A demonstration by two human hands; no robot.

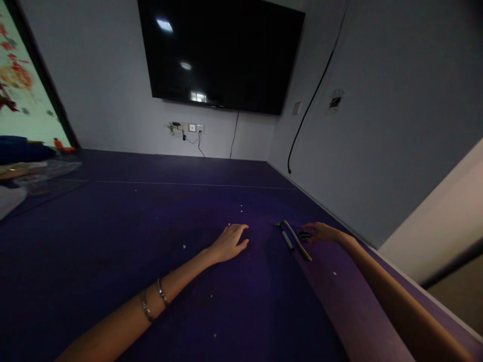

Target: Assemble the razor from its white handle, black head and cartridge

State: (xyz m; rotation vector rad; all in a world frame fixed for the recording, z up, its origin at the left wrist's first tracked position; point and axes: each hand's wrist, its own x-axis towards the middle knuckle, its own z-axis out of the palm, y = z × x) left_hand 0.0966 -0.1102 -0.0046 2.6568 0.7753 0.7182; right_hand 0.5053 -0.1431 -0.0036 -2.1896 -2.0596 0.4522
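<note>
My left hand [228, 243] is open over the purple tabletop [241, 286], thumb apart from the fingers and nothing in it. Farther right, my right hand [321, 232] has its fingers curled about a small dark object [304, 235], whose kind is too unclear to tell. Just left of that hand lies a thin, pale, slightly curved strip [298, 241] with a dark edge. Alongside the strip is a slim dark tool with a grey handle [287, 238]; its far end is hard to make out.
Small white scraps [184, 246] are scattered over the surface. Clear plastic wrapping [56, 173] and a dark blue bundle [22, 150] lie at the far left. A television [222, 55] hangs on the back wall above sockets [192, 127]. A black cable [317, 90] dangles along the right wall.
</note>
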